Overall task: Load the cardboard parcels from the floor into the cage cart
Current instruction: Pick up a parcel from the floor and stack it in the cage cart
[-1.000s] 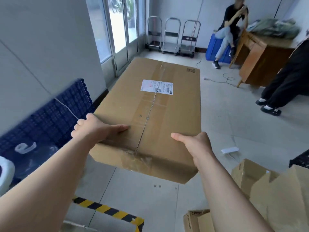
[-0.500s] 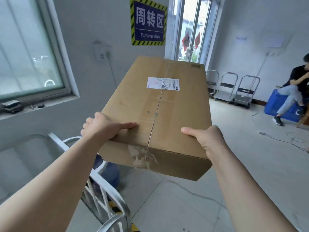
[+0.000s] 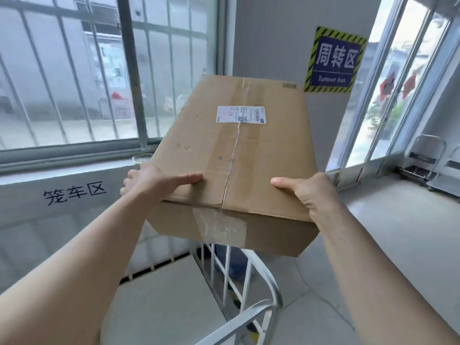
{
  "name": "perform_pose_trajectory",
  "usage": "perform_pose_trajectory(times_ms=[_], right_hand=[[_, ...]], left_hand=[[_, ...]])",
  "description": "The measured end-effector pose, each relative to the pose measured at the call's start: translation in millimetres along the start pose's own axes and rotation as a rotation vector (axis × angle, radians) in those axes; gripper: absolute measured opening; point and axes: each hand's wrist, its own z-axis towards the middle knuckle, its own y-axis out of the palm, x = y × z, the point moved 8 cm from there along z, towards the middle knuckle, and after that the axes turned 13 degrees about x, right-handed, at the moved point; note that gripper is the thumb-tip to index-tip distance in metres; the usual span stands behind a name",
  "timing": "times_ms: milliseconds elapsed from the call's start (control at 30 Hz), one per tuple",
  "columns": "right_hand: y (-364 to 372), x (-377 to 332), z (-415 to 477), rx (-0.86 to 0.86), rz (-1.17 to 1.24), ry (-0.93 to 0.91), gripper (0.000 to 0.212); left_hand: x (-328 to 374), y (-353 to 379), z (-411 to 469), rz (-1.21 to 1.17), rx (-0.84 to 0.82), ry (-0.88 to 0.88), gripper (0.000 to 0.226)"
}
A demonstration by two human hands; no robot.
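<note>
White cage cart (image 3: 249, 266) down below, rails showing at the bottom. Above it, up in the air, the cardboard parcel (image 3: 249, 155), held level over the cart's rail. Left hand (image 3: 154, 181) grips the near left corner, thumb flat on top. Right hand (image 3: 312, 192) clamps the near right corner. White shipping label (image 3: 241, 115) on top.
</note>
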Motion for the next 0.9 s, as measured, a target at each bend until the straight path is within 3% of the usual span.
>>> perform_pose_trajectory(times_ms=[133, 233, 400, 733, 867, 900], right_hand=[[55, -22, -61, -0.133, 0.001, -0.008, 0.101], [95, -25, -100, -0.234, 0.012, 0.013, 0.080], [155, -20, -159, -0.401, 0.002, 0.052, 0.064], [250, 38, -200, -0.670, -0.110, 0.198, 0.033], [275, 73, -194, -0.728, -0.195, 0.282, 0.034], [281, 83, -191, -0.719, -0.216, 0.306, 0.044]], left_hand=[[-71, -57, 13, 0.054, 0.056, -0.094, 0.137], [-121, -91, 21, 0.106, 0.074, -0.160, 0.134], [-201, -122, 22, 0.149, 0.069, -0.282, 0.136], [-299, -100, 15, 0.306, -0.008, -0.517, 0.135], [-316, -71, 22, 0.400, -0.058, -0.566, 0.137], [-320, -62, 24, 0.417, -0.073, -0.578, 0.138]])
